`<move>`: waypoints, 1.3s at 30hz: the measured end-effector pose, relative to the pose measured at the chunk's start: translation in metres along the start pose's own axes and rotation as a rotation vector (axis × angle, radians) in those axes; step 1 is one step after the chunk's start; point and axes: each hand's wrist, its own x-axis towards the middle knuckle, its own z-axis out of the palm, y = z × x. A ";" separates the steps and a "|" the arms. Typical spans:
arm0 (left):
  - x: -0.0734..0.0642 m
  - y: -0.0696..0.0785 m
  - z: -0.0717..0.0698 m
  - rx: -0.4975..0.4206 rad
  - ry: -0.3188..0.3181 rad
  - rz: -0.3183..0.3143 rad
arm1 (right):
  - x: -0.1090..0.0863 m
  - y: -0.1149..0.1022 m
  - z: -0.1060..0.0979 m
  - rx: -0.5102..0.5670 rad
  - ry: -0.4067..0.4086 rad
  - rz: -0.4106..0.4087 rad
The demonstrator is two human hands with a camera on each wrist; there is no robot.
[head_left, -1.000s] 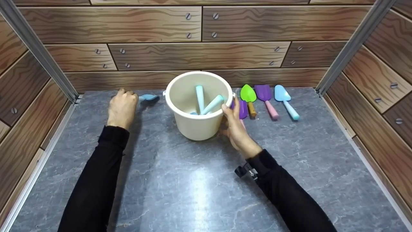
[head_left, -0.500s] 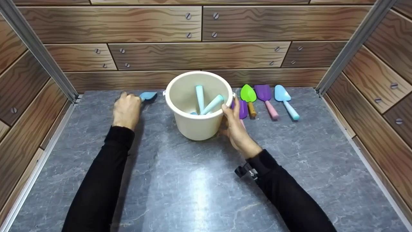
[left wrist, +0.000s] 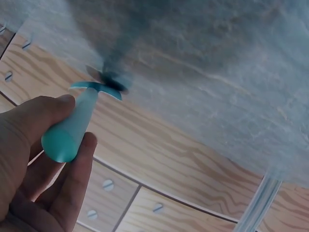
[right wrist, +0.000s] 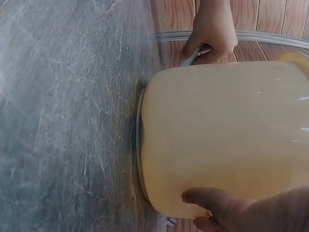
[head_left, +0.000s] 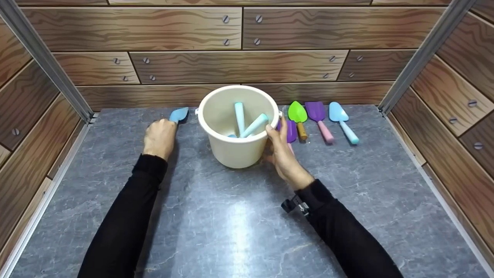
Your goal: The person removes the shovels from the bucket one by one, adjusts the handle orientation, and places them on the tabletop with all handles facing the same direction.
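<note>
Left grip has the blue trowel by its handle near the surface's far edge, left of the cream bucket, which the right grip holds at its right side, turquoise handles leaning inside.

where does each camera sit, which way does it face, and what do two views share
Head: worn on the head, facing forward and down at the bucket; left hand, right hand and black sleeves show.
Left wrist: worn there, facing past the held trowel toward tabletop and panels; only the left hand shows.
Right wrist: worn there, facing across the bucket toward the left hand; both hands show, cut off by the frame.
Shared: head and right wrist both show the bucket and both hands.
</note>
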 end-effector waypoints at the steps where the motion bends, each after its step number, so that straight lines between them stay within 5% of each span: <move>1: 0.000 0.000 0.001 -0.003 -0.001 0.000 | 0.000 0.000 0.000 0.001 0.000 0.001; 27: -0.010 0.001 0.010 -0.080 -0.128 0.034 | -0.001 0.000 -0.001 -0.009 0.008 0.006; 39: -0.001 -0.006 -0.008 -0.138 -0.112 0.012 | 0.000 0.001 -0.001 -0.001 0.000 0.008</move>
